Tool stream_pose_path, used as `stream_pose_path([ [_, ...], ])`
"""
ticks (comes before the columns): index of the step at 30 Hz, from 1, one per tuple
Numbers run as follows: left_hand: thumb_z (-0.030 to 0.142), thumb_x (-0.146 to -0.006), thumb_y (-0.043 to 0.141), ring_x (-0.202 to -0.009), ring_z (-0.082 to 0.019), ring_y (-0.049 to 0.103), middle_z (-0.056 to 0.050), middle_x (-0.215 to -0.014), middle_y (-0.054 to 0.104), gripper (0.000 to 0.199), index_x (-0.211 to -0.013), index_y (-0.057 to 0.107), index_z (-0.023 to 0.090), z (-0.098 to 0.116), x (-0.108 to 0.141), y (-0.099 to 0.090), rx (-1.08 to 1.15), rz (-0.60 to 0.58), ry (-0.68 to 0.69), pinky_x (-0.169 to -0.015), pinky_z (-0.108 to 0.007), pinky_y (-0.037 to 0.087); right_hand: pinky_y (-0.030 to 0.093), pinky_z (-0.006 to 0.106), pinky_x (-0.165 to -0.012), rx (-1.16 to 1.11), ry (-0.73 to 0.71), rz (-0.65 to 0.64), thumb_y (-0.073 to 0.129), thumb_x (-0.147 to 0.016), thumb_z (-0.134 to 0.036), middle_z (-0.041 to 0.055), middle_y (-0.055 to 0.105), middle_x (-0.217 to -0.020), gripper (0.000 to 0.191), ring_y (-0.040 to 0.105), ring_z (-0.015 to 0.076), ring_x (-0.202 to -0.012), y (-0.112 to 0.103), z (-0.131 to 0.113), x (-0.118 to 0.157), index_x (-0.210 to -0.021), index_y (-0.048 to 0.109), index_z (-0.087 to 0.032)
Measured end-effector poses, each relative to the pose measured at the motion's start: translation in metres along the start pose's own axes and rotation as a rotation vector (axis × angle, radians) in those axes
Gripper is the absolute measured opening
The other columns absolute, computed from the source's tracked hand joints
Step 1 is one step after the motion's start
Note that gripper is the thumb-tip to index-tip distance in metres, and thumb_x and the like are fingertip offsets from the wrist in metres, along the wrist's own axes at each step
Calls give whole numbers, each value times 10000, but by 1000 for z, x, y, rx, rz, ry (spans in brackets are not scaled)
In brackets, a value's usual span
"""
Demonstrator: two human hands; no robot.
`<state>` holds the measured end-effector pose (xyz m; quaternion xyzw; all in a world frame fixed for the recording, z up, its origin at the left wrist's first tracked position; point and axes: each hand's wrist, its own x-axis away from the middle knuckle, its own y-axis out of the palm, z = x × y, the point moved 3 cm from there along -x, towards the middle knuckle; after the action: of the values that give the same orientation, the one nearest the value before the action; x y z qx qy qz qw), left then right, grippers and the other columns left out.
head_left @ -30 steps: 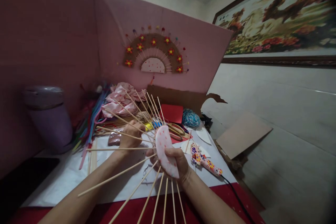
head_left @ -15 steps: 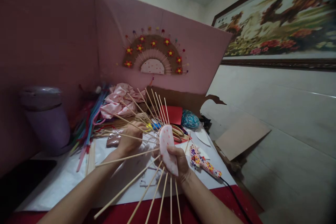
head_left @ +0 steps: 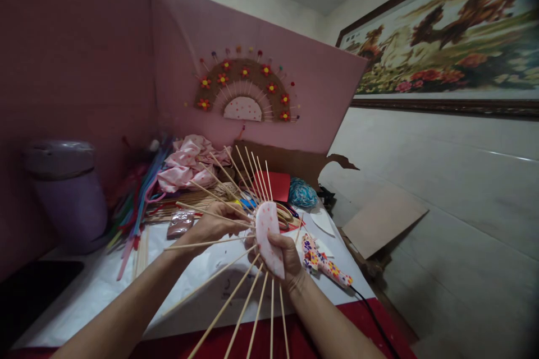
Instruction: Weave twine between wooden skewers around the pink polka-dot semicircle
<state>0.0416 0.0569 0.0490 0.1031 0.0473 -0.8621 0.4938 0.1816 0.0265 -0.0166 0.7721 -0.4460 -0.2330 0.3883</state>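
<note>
A half-disc (head_left: 268, 230) covered in pale pink fabric with reddish spots is held up over the table, its straight edge facing right. Thin wooden sticks (head_left: 236, 285) fan out from its curved edge. My right hand (head_left: 288, 257) grips the half-disc, thumb on the front and fingers behind. My left hand (head_left: 221, 220) is at the upper left of the curved edge, among the sticks and partly behind them. Its fingers are drawn together close to the stick bases; what they pinch is too small to make out.
On the white-covered table (head_left: 185, 305) lie a flower-patterned glue gun (head_left: 326, 263) with a black cord, blue yarn (head_left: 302, 193), a red card (head_left: 273, 185), crumpled pink cloth (head_left: 191, 162) and coloured pipe cleaners (head_left: 138, 210). A purple bin (head_left: 69, 202) stands left. A decorated fan (head_left: 244, 90) hangs behind.
My left hand has moved right and slightly down, closer to the half-disc's curved edge. My right hand keeps its grip on the half-disc. The whole view has shifted slightly.
</note>
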Motion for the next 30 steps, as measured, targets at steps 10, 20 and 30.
stream_pose_path([
  [10, 210, -588, 703, -543, -106, 538, -20, -595, 624, 112, -589, 643, 115, 1, -2, -1, -70, 35, 83, -520, -217, 410, 500, 215, -525, 23, 57, -67, 587, -634, -212, 80, 672, -746, 312, 612, 133, -612, 3, 2, 1, -919, 573, -84],
  [20, 201, -626, 671, -602, -140, 559, -45, -659, 622, 88, -637, 659, 114, -3, -3, -6, -226, 28, 200, -556, -252, 434, 510, 199, -524, 50, 64, -84, 595, -628, -208, 92, 682, -751, 309, 631, 134, -608, 2, 0, 1, -906, 575, -75],
  [30, 119, -727, 515, -573, -134, 550, -32, -629, 615, 134, -642, 614, 146, 7, -1, -8, -663, 160, 428, -556, -256, 440, 498, 188, -491, 16, 82, -75, 602, -611, -202, 120, 668, -713, 302, 609, 127, -557, -1, 2, -1, -865, 558, -44],
])
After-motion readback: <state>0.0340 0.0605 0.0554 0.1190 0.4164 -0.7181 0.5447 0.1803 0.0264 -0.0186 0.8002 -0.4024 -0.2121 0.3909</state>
